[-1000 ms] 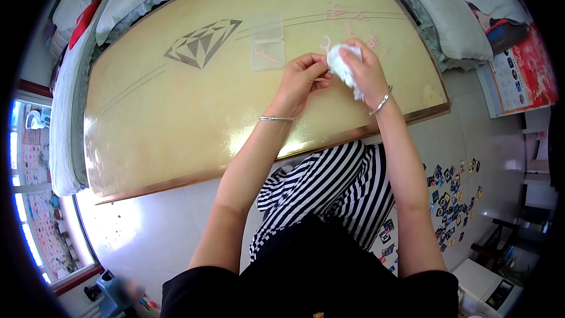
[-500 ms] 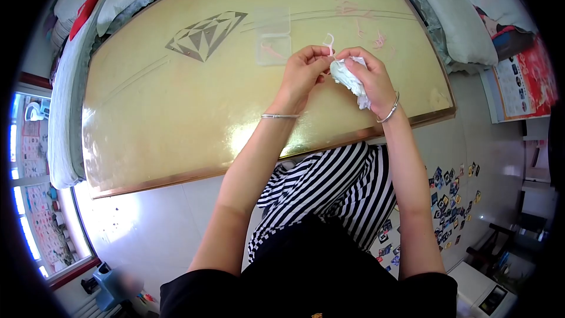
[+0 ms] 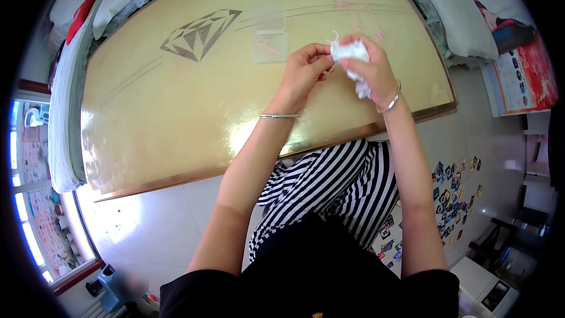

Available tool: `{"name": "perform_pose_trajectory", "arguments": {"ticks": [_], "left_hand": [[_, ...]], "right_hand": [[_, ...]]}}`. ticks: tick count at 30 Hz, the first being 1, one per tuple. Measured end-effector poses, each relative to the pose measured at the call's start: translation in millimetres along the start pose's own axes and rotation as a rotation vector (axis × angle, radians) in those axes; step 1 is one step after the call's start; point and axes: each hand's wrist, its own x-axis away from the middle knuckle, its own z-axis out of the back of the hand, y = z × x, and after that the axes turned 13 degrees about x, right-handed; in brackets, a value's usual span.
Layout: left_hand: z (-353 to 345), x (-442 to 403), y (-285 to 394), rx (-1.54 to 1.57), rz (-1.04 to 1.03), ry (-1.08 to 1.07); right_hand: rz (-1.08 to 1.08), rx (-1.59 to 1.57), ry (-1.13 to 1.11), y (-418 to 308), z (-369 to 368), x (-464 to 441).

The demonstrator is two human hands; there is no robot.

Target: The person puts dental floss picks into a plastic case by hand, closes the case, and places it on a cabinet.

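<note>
Clear box: In the head view, this see-through box (image 3: 259, 58) lies open on the tabletop (image 3: 153, 123), with a bit of pink in it. Its lid (image 3: 268, 17) lies flat on the far side.
Pink floss pick: It (image 3: 335, 34) is up in the air to the right of the box, its curved end poking up by the fingertips. The low part is hidden.
Left hand: This hand (image 3: 306, 68) is near the box, to its right. Its thumb and finger are pinched and seem to hold the pick's low end.
Right hand: This one (image 3: 379, 70) is farther right of the box, shut on a crumpled white tissue (image 3: 351, 53). The hands nearly meet.
Pink bits: More thin ones (image 3: 347, 3) lie loose, right of the box and past the hands.
Arms: Both reach out over the near edge. The wrists turn in, so the fingertips face each other.
What could go wrong: The pick is thin, so a weak pinch or a hard tug could make it slip or bend. The floppy tissue could snag on the curved end and tear, or hide the pick from sight.
</note>
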Motion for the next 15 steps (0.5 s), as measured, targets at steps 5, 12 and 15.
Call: {"name": "perform_pose_trajectory", "arguments": {"ticks": [5, 12, 15], "left_hand": [[6, -2, 0, 0.365, 0.134, -0.108], [12, -9, -8, 0.854, 0.260, -0.361], [9, -7, -7, 0.878, 0.302, -0.407]], "right_hand": [[-0.027, -0.235, 0.116, -12, 9, -29], [-0.156, -0.103, -0.052, 0, 6, 1], [-0.068, -0.190, 0.014, -3, 6, -24]]}}
